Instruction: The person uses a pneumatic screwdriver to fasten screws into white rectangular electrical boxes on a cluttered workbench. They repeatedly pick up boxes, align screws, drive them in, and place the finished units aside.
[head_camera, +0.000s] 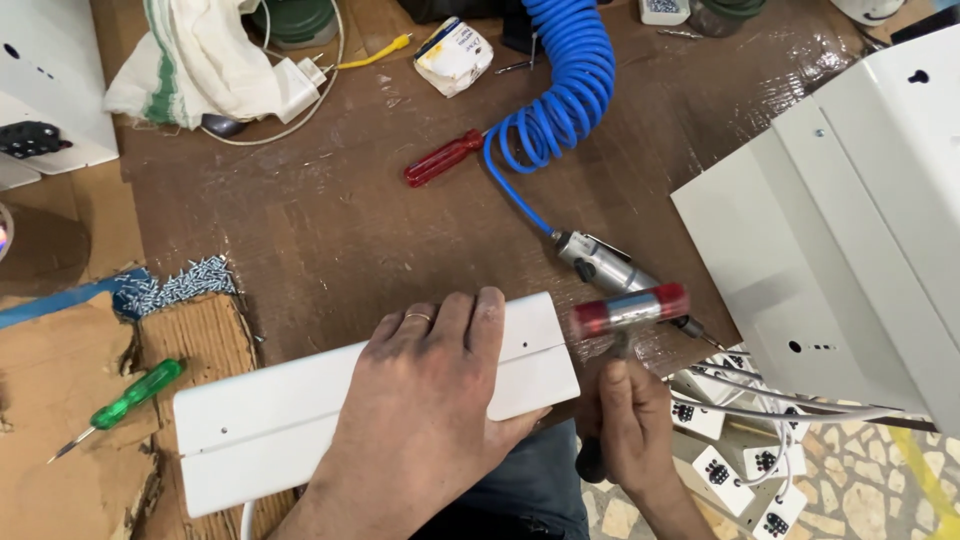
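My left hand (425, 400) lies flat on a long white plastic casing (270, 415) at the table's near edge, fingers spread over its right half and pressing it down. My right hand (630, 425) is closed around the dark handle of a small mallet (630, 310). Its red and clear head sits just beyond the casing's right end. A silver pneumatic screwdriver (605, 265) lies just behind the mallet head, joined to a coiled blue air hose (565, 85).
A red-handled screwdriver (443, 158) lies mid-table and a green-handled screwdriver (125, 400) at the left on cardboard. A pile of screws (185, 282) sits near the left. A big white metal cabinet (850, 230) fills the right. White socket strips (735, 455) lie on the floor below.
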